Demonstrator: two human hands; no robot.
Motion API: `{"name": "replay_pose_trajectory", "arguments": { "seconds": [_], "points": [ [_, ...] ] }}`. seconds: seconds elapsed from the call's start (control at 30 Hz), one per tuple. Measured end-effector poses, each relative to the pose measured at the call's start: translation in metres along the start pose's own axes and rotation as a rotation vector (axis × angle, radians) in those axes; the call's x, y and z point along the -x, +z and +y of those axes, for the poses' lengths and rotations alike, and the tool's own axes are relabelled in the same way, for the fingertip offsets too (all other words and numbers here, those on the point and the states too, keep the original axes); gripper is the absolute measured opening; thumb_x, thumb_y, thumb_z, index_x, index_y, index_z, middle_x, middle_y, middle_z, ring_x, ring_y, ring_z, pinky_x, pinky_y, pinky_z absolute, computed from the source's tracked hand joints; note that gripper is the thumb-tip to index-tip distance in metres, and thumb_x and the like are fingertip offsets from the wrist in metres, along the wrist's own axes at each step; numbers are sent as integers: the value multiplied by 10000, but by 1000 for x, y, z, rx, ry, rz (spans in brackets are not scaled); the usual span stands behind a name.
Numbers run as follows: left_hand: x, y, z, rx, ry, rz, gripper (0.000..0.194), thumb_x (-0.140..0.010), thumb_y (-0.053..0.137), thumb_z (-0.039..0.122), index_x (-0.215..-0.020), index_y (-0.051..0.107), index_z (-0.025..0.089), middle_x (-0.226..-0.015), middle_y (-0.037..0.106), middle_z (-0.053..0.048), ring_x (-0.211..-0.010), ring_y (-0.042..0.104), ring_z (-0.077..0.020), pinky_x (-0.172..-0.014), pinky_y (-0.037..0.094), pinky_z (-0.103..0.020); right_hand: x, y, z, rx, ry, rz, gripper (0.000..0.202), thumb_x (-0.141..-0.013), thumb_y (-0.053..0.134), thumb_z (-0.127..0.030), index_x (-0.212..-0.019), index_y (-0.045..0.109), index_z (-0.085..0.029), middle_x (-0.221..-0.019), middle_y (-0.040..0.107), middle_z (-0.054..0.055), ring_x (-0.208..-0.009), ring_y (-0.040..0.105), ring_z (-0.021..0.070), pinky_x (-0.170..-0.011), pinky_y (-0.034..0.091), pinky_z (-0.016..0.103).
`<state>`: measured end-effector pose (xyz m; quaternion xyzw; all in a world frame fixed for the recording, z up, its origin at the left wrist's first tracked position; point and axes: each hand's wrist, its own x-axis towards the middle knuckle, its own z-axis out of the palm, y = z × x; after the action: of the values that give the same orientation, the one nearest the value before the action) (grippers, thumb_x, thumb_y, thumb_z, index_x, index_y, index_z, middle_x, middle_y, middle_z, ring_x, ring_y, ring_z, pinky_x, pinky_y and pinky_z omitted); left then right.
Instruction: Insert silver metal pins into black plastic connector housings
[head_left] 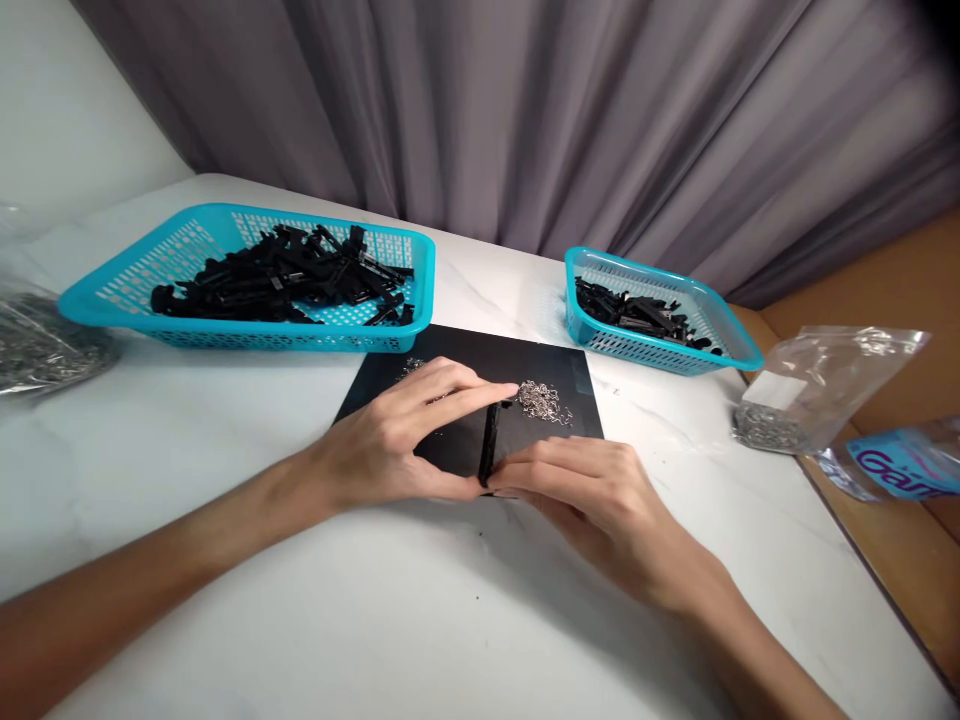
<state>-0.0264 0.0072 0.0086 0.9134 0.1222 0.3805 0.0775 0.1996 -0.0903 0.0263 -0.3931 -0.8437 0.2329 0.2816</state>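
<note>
A slim black plastic part [490, 445] stands lengthwise between my hands over a black mat [480, 350]. My left hand [409, 425] grips it, thumb at the near end and forefinger stretched to the far end. At the near end the fingers of my right hand [585, 490] are pressed together against the part; whether a small piece is between them is hidden. Just beyond, on the mat, lies a heap of small bent metal wire pieces [541, 401]. More small metal pieces [412, 367] show behind my left hand, partly covered by it.
At the back left a large blue basket [300, 337] holds many black plastic parts. A smaller blue basket [660, 358] with similar parts stands back right. Clear bags of metal pieces lie at left [45, 345] and right [776, 420], near a labelled bottle [900, 462].
</note>
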Motion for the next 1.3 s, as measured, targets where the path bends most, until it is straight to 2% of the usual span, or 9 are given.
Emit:
{"name": "replay_pose_trajectory", "arguments": {
  "seconds": [0.27,0.4,0.67,0.83,0.9,1.0,1.1,1.2,1.3],
  "points": [
    [-2,0,3,-17,7,-7,657,-824,783,186,-1427,523,196,-1142,705,-110,-1013,676,-258,-919,577,-437,-8,4,3,-326,255,99,81,-962,696,-265,-950,771,-235,-948,774,21,-856,705,182,-736,510,285],
    [0,1,2,-32,26,-12,676,-810,768,156,-1432,504,189,-1189,707,-126,-1061,681,-280,-939,579,-456,-9,8,7,-367,381,130,155,-909,756,-376,-907,773,-222,-881,780,13,-741,668,166,-632,463,275],
    [4,7,-1,-87,85,11,703,-818,758,186,-1457,465,169,-1182,714,-133,-1099,689,-307,-966,595,-488,-11,7,7,-312,367,130,78,-890,776,-296,-850,800,-233,-821,775,-11,-640,580,127,-583,391,268],
    [2,7,-3,-111,134,37,706,-837,777,264,-1463,462,178,-1161,725,-133,-1070,704,-310,-933,612,-488,-13,10,3,-301,418,152,125,-877,788,-337,-811,793,-231,-784,767,-14,-577,516,112,-549,355,275],
    [2,6,-2,-85,104,40,706,-827,787,256,-1457,475,186,-1170,718,-134,-1065,696,-306,-927,607,-483,-13,9,3,-327,446,171,170,-872,791,-383,-808,785,-225,-775,762,-11,-563,504,110,-535,349,277],
    [1,5,0,8,-2,25,675,-814,798,223,-1426,516,179,-1162,696,-132,-1068,678,-292,-936,587,-470,-11,1,3,-420,447,129,227,-861,794,-437,-837,780,-212,-816,763,16,-648,587,142,-582,420,282],
    [0,4,3,54,-69,25,665,-796,832,262,-1394,553,181,-1129,692,-117,-1047,675,-278,-920,583,-443,-9,-13,5,-462,367,76,229,-914,739,-435,-935,794,-214,-976,766,56,-893,681,212,-757,518,318],
    [-1,1,3,41,-104,36,682,-783,859,337,-1383,568,197,-1104,692,-104,-1022,670,-266,-905,586,-427,-6,-20,7,-374,287,140,253,-1027,581,-381,-1053,792,-244,-1158,717,80,-1112,649,236,-919,522,352],
    [-2,-2,2,25,-120,36,676,-789,856,348,-1384,567,210,-1091,687,-93,-1012,662,-255,-888,585,-406,-4,-16,8,-187,249,274,258,-1046,541,-342,-1066,787,-266,-1194,661,91,-1192,593,249,-982,497,384]
  ]
}}
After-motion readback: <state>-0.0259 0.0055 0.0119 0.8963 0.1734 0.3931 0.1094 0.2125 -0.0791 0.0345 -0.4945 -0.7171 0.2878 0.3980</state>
